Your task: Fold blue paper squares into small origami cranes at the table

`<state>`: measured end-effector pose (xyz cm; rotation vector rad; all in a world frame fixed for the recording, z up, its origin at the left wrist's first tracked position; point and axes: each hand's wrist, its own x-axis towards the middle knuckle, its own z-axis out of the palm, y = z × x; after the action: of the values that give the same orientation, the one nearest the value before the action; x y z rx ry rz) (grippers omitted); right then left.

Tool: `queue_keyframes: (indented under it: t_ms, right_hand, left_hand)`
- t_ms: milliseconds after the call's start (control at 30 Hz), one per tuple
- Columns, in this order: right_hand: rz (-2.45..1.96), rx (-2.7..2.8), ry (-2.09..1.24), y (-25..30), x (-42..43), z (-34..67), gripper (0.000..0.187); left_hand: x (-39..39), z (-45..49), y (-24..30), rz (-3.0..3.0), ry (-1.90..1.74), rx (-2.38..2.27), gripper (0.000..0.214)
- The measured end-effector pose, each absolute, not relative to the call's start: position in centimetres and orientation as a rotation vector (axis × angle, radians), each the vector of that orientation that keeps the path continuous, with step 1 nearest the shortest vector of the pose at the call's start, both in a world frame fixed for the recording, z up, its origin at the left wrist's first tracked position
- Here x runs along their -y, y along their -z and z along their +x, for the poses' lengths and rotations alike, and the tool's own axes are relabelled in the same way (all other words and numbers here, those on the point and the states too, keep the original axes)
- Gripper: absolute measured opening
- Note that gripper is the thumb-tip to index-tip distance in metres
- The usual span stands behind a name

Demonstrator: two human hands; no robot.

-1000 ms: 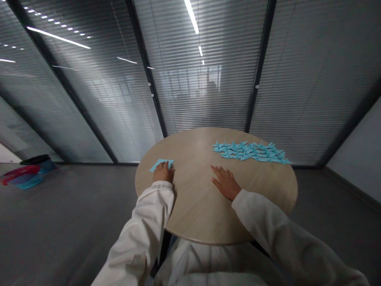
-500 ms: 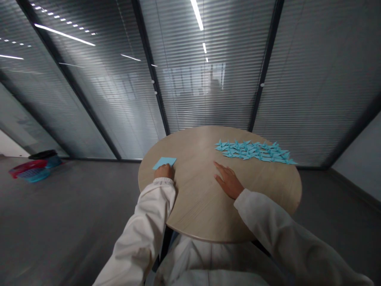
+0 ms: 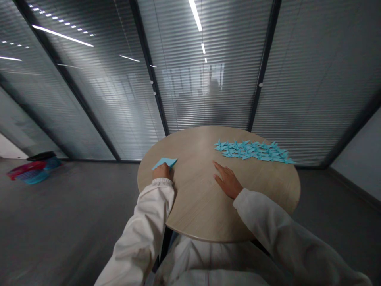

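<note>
My left hand [image 3: 162, 172] rests at the left side of the round wooden table [image 3: 196, 202], its fingers curled over the near edge of a sheet of light blue paper [image 3: 164, 162]. The far part of the sheet shows beyond the fingers. My right hand [image 3: 228, 181] lies flat and spread on the bare tabletop, holding nothing. Beyond its fingertips, a little apart, lies a dense patch of several blue origami cranes [image 3: 254, 151] on the far right of the table.
A red and blue basket [image 3: 34, 171] with a dark lid on it sits on the grey floor at the left. Glass partitions with slatted blinds [image 3: 208, 91] stand behind the table. My white sleeves reach in from the bottom.
The blue paper has shifted slightly under my left hand and its visible shape has changed a little. My right hand has barely moved, and the view has tilted slightly since the oldest frame.
</note>
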<state>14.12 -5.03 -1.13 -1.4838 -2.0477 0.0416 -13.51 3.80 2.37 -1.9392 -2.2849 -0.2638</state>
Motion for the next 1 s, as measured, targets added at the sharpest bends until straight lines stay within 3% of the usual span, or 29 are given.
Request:
queue_keyframes:
  t_ms: [567, 733, 867, 1000]
  right_hand:
    - [-1.422, 2.009, -0.115, 1.2, 5.0, 14.2, 0.052]
    - [-1.293, 1.95, -0.033, 0.6, 5.0, 14.1, 0.051]
    - [-1.101, 1.917, 0.093, -0.6, 5.4, 13.9, 0.053]
    - [-1.019, 1.878, 0.215, -1.5, 5.8, 14.2, 0.047]
  left_hand:
    - [-3.1, -14.8, -3.4, -1.739, 1.044, 2.385, 0.035]
    - [-2.9, -12.9, -4.8, -1.707, 1.854, 2.077, 0.022]
    - [-2.6, -8.6, -5.9, -1.98, 2.744, 1.905, 0.026]
    - [-1.9, -4.1, -5.8, -2.315, 3.141, 1.895, 0.032]
